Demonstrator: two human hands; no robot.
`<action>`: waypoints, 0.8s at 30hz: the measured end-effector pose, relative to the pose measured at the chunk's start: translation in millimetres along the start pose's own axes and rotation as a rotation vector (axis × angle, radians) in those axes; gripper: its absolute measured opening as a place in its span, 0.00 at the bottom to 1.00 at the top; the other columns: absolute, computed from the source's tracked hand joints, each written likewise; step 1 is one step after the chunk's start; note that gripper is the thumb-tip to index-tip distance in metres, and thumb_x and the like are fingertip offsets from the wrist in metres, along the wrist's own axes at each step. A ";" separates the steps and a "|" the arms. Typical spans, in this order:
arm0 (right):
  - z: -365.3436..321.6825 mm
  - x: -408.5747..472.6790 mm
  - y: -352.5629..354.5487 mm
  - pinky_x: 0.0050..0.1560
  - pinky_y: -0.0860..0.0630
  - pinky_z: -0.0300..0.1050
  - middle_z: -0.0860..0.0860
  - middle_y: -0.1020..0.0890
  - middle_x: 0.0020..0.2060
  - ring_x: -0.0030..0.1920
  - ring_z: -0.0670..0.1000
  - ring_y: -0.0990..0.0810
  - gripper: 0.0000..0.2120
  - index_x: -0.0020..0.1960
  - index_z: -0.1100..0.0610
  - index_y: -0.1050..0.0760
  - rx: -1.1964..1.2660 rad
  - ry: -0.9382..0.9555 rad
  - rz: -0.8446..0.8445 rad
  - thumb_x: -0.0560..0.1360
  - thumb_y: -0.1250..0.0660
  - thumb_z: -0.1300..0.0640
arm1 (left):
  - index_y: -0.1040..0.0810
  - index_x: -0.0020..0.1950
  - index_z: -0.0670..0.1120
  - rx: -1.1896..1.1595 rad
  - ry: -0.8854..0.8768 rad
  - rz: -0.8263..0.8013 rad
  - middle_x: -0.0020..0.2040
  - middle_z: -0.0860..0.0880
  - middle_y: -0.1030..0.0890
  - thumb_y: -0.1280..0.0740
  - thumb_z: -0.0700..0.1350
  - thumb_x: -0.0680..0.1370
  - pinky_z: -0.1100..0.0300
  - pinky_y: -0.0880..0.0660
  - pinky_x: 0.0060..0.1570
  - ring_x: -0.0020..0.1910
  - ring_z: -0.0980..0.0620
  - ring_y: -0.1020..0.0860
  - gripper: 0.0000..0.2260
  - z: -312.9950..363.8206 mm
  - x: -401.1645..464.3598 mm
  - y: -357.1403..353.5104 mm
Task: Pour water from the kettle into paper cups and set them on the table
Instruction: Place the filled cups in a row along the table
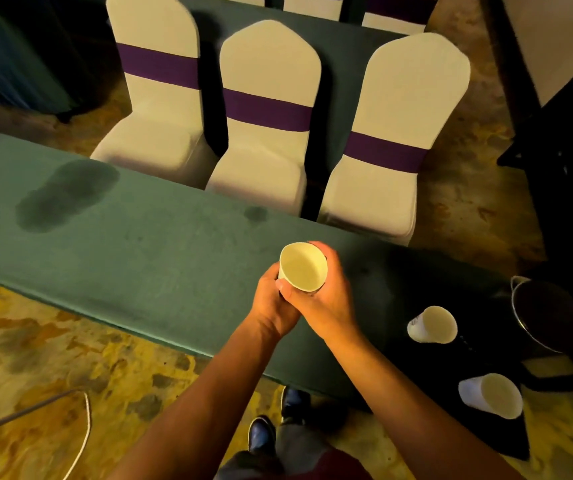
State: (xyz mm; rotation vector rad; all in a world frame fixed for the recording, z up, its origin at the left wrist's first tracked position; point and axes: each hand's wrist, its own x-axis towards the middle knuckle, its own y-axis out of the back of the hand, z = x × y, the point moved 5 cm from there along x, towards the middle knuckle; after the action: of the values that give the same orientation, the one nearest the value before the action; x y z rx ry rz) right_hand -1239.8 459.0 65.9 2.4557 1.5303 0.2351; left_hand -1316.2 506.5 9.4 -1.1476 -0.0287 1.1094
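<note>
Together, left hand (271,299) and right hand (326,299) cradling paper cup (303,266), above green table (122,244)

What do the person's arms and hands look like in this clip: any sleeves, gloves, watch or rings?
Both forearms are bare up to the frame edge, with no sleeves in view. The left hand and right hand wear no gloves. No watch, bracelet or ring shows on the visible sides.

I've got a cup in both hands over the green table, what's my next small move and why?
Probably lower the paper cup straight down onto the green tablecloth: both the left hand and right hand hold it just above bare cloth.
</note>
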 end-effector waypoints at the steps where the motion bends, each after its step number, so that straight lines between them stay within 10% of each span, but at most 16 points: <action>1: 3.7 5.4 -3.3 0.55 0.24 0.30 0.35 0.21 0.57 0.58 0.37 0.21 0.36 0.65 0.42 0.29 -0.007 -0.014 -0.004 0.59 0.21 0.41 | 0.14 0.45 0.43 0.001 0.000 0.013 0.44 0.43 0.16 0.36 0.48 0.74 0.56 0.19 0.43 0.44 0.48 0.16 0.13 2.0 5.4 2.6; 18: 60.2 58.3 -51.6 0.60 0.25 0.34 0.46 0.18 0.59 0.58 0.44 0.20 0.36 0.68 0.54 0.27 -0.133 -0.134 0.125 0.64 0.16 0.59 | 0.13 0.39 0.44 0.012 0.232 0.095 0.38 0.46 0.16 0.45 0.46 0.82 0.59 0.19 0.38 0.38 0.49 0.16 0.23 9.4 92.8 57.7; 24: 74.3 61.4 -65.4 0.58 0.24 0.34 0.48 0.19 0.58 0.57 0.45 0.20 0.34 0.67 0.59 0.26 -0.201 -0.153 0.230 0.66 0.16 0.57 | 0.22 0.54 0.40 0.164 0.320 0.126 0.42 0.43 0.17 0.44 0.45 0.82 0.56 0.19 0.42 0.42 0.47 0.18 0.14 15.3 116.1 83.5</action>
State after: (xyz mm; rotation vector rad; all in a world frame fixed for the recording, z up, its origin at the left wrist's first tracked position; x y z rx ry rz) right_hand -1249.7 533.3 -23.2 2.4237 1.1070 0.2230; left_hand -1322.7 597.3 -101.8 -1.1783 0.3817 1.0065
